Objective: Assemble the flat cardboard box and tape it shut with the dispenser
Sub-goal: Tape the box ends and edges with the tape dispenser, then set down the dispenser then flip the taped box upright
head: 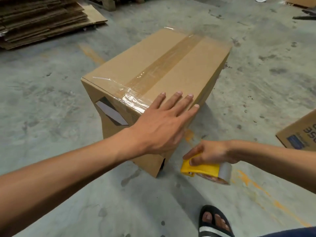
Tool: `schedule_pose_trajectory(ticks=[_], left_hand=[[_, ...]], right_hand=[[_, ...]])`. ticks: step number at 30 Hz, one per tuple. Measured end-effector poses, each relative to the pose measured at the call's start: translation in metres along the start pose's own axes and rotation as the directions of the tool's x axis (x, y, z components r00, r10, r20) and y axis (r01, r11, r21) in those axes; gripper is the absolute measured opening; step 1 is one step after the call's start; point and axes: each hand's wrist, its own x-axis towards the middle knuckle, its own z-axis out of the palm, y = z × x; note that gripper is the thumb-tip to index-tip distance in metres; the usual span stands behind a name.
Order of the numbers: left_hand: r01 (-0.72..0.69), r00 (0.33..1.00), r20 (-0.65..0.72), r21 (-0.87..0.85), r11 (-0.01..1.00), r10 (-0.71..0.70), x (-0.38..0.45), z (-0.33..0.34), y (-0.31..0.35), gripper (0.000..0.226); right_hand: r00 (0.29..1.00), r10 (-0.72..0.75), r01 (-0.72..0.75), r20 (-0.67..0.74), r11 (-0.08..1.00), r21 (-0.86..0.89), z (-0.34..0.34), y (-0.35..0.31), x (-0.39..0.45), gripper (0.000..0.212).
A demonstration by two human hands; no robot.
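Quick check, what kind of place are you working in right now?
Probably a warehouse or packing area: bare stained concrete floor, a stack of flattened cardboard to the far left, and another printed box at the right edge.

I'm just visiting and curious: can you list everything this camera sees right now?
box: one, brown, standing on the floor at centre, top seam covered with clear tape
dispenser: one, yellow, with tape roll, low beside the box's near corner
flat cardboard: one stack, brown, top left
printed box: one, brown with blue print, right edge
floor: grey concrete with orange marks
left hand: flat on the box top
right hand: gripping the dispenser
foot: in a black sandal, bottom edge
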Motion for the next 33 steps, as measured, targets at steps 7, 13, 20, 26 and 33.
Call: schedule_pose_trajectory(ticks=[7,13,20,26,33], left_hand=[[-0.025,1.000,-0.006,0.053,0.998,0.025,-0.006,0.003,-0.015,0.060],[-0.016,1.000,-0.014,0.001,1.000,0.016,-0.004,0.000,-0.008,0.057],[0.017,0.999,-0.051,0.040,0.999,-0.014,-0.004,0.006,-0.005,0.057],[-0.001,0.996,-0.084,0.036,0.999,0.004,-0.010,0.008,-0.014,0.058],[0.103,0.974,-0.191,-0.097,0.990,-0.120,-0.032,0.012,-0.028,0.057]], right_hand=[[0.908,0.001,0.360,0.418,0.508,-0.782,0.042,-0.033,0.025,0.067],[0.784,-0.290,0.585,0.549,0.053,-0.809,0.090,-0.010,0.068,0.071],[0.760,-0.385,0.582,0.524,0.044,-0.812,0.088,0.001,0.070,0.061],[0.809,-0.066,0.570,0.584,0.328,-0.753,0.065,-0.081,0.026,0.041],[0.763,-0.372,0.535,0.529,0.822,-0.193,-0.088,-0.153,-0.075,0.020]])
